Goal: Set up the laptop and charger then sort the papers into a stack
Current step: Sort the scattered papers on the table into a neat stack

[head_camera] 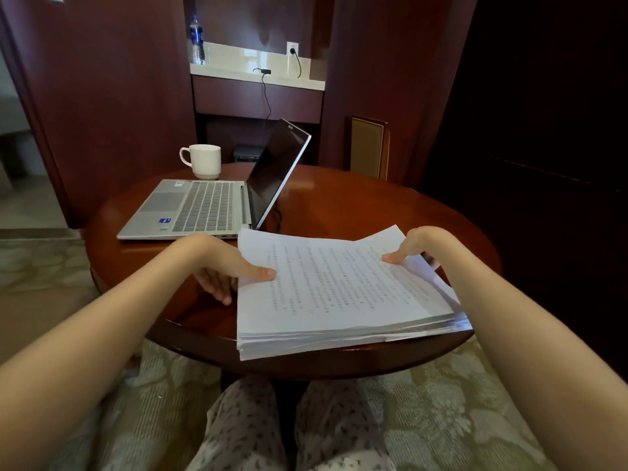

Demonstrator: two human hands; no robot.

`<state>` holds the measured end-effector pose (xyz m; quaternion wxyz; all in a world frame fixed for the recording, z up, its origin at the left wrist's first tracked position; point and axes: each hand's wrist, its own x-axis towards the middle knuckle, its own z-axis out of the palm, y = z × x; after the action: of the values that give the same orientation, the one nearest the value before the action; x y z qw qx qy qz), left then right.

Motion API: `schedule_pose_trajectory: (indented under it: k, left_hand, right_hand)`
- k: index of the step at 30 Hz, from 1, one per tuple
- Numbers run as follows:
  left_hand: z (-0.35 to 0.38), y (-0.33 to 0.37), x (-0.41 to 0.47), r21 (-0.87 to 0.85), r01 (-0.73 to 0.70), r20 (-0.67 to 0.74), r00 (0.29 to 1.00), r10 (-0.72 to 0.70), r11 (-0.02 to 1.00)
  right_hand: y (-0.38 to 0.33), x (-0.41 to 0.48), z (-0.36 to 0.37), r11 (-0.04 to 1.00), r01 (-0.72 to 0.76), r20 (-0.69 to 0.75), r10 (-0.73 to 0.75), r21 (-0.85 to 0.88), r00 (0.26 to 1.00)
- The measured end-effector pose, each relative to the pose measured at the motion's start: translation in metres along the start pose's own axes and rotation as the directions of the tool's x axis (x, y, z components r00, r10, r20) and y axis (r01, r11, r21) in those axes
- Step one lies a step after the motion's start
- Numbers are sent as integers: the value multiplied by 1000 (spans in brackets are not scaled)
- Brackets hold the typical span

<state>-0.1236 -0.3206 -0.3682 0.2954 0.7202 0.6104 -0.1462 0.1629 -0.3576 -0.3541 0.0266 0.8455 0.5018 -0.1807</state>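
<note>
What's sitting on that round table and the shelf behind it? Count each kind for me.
laptop: 1
white mug: 1
stack of papers: 1
water bottle: 1
charger: 1
Total: 5

Thick white paper stack (339, 294) lies at near edge of round brown wooden table (339, 198). My left hand (224, 270) holds its left side, my right hand (414, 246) its far right corner. Open silver laptop (204, 207) behind stack, to left. White cup (204, 161) behind laptop. Clear plastic bottle (196, 40) on pale shelf (238, 71), far behind table.
</note>
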Motion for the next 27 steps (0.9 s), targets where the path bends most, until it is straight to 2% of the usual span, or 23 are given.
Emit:
schedule_pose_trajectory:
  k: [5, 8, 11, 14, 18, 20, 22, 27]
  left_hand:
    - [-3, 1, 0, 63, 28, 50, 998, -31, 998]
    - [-12, 0, -1, 81, 50, 42, 998, -53, 995]
    - [-26, -4, 3, 2, 47, -143, 989, -46, 999]
    - [-43, -10, 8, -55, 10, -376, 926, -30, 998]
    - [-59, -19, 9, -1, 11, -492, 871, -10, 1000]
    - [-64, -25, 8, 46, 44, -540, 841, -12, 998]
    - [-71, -35, 8, 66, 60, -584, 812, -10, 996]
    - [-91, -64, 20, 15, 91, -614, 787, -62, 996]
  right_hand:
    - [-5, 4, -3, 998, -30, -13, 29, -52, 999]
    - [-23, 4, -7, 990, 22, -89, -34, -137, 995]
    - [-57, 3, -11, 980, 125, -127, -145, -154, 981]
    - [-96, -2, -9, 958, 252, -87, -266, -139, 960]
    - [-155, -13, -1, 903, 429, 56, -429, 16, 902]
    - [-186, -19, 2, 862, 504, 69, -506, 49, 860]
    - [-212, -22, 1, 819, 569, 31, -572, 68, 820]
    - [-264, -3, -1, 727, 685, -211, -663, 46, 718]
